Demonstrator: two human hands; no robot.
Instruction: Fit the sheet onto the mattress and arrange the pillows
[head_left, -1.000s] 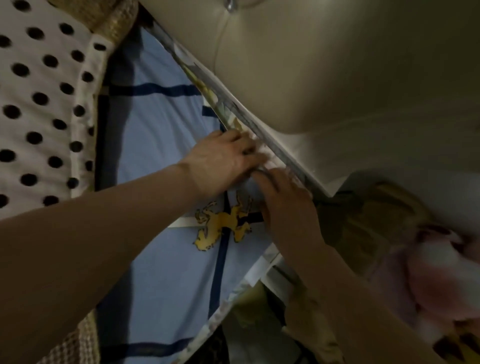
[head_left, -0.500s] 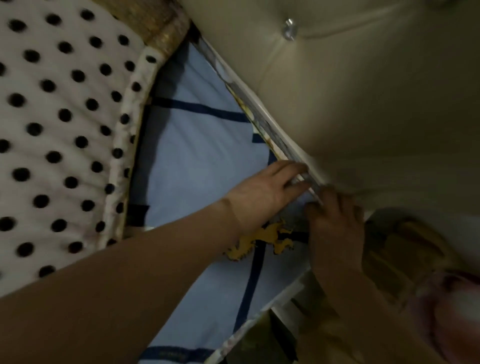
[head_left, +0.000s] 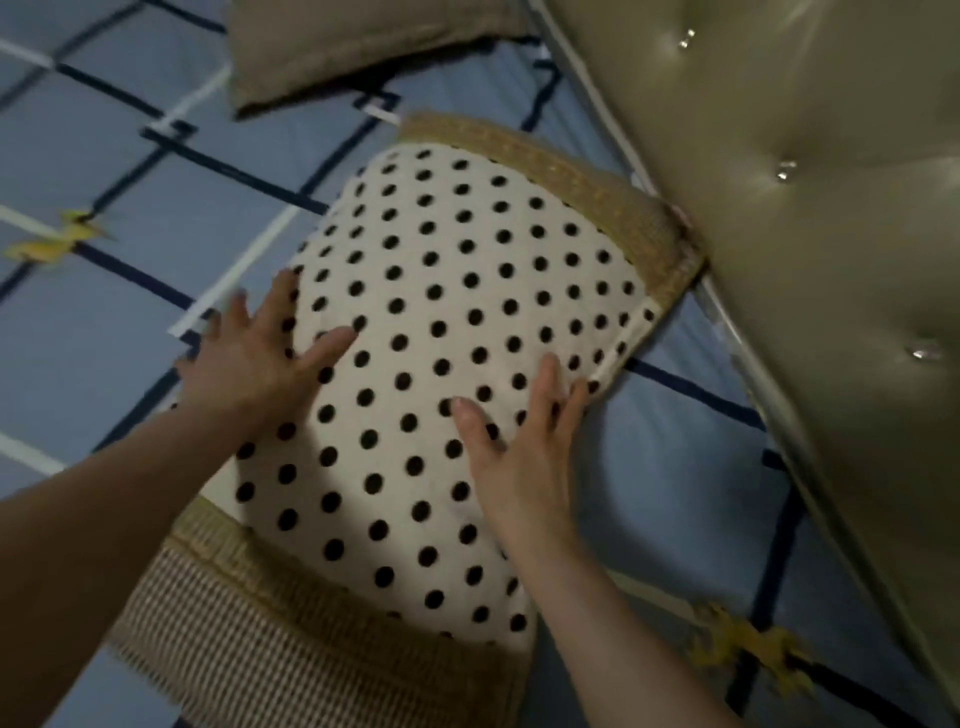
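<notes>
While the polka-dot pillow lay on the blue checked sheet near the head edge of the bed, both hands rested flat on its cover with fingers straight and spread apart. The left hand pressed the pillow's left side, its fingertips partly over the edge toward the sheet. The right hand lay on the pillow's right part, fingers reaching toward the border beside the padded headboard. The pillow's far woven corner touched the headboard. A second tan pillow lay further along the head edge, cut off by the frame. Motion blur softened the sheet's yellow prints and the left fingertips.
</notes>
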